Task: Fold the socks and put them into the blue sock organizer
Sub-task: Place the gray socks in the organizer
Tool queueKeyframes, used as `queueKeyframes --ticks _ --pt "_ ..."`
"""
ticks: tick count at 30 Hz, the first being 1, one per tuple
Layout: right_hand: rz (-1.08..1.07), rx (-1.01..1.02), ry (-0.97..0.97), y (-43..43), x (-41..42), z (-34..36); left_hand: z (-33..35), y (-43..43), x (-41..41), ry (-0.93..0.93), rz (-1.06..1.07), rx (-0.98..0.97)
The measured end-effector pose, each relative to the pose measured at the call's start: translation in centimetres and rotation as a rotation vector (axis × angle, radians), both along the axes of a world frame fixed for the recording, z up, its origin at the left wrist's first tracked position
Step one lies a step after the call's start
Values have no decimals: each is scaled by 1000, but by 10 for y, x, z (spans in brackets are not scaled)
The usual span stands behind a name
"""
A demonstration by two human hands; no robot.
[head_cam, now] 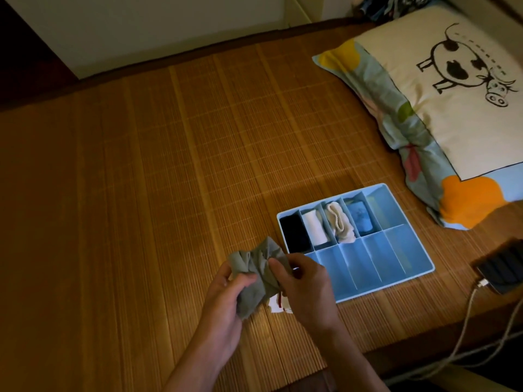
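A grey-green sock [254, 267] is bunched between both hands just left of the blue sock organizer [407, 275]. My left hand [223, 292] grips its lower part, and my right hand [304, 281] pinches its upper folds. The organizer's back row holds a dark sock [294, 234], a white sock [314, 227], a cream sock [339, 222] and a blue sock [360, 217]; its front compartments show bare blue floor. A white sock with red marks [278, 305] lies on the mat under my hands, mostly hidden.
Everything sits on a bamboo mat [169, 165]. A cow-print pillow [441, 103] lies at the back right. A phone [503, 267] with a white cable [464, 321] rests at the right edge.
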State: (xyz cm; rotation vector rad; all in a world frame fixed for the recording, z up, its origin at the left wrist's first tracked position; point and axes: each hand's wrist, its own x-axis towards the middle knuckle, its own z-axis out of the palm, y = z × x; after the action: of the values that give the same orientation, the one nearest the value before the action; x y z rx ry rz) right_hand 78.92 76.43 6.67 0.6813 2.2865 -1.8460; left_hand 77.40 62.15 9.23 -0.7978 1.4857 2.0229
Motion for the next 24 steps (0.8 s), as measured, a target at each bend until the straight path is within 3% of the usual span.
queueKeyframes --ticks 4,8,11,16,20,24 --pt "-106 286 176 -14 6 1 0 10 5 -7 -80 -177" --pt "12 401 259 -22 8 5 -1 24 12 -23 -59 -206" --pt "67 277 268 -22 12 6 -1 28 12 -94 66 -143" --pt "-74 -116 81 -13 14 10 7 26 11 -96 129 -85" --pt "-37 -269 -31 -12 15 11 12 25 12 -41 71 -93" --pt "58 -261 -2 -9 14 17 13 25 9 9 25 -91"
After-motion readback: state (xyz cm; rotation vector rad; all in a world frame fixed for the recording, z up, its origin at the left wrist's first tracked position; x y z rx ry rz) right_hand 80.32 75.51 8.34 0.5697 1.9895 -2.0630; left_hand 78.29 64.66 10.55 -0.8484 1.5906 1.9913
